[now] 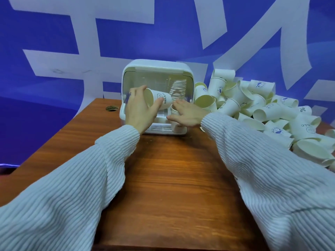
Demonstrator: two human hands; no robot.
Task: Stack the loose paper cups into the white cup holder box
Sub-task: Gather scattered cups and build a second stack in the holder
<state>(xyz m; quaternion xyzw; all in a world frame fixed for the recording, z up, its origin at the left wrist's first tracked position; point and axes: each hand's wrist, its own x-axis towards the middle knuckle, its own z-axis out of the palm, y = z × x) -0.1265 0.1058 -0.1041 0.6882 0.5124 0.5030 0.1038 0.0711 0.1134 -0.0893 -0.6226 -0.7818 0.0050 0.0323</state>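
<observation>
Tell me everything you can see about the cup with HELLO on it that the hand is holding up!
The HELLO cup is a white paper cup with a cream inside, dark letters and a small drawn mark. It lies tipped on its side in the air, mouth toward the left hand, which grips it by the rim end. It hangs before the open white cup holder box, above a short cup stack under the right hand.

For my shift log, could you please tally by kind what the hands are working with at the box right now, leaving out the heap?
White plastic cup holder box: 1
Loose "HELLO" paper cup held sideways in the left hand: 1
Short stack of paper cups under the right hand: 1
Taller stack of paper cups inside the box: 1
Total: 4
</observation>
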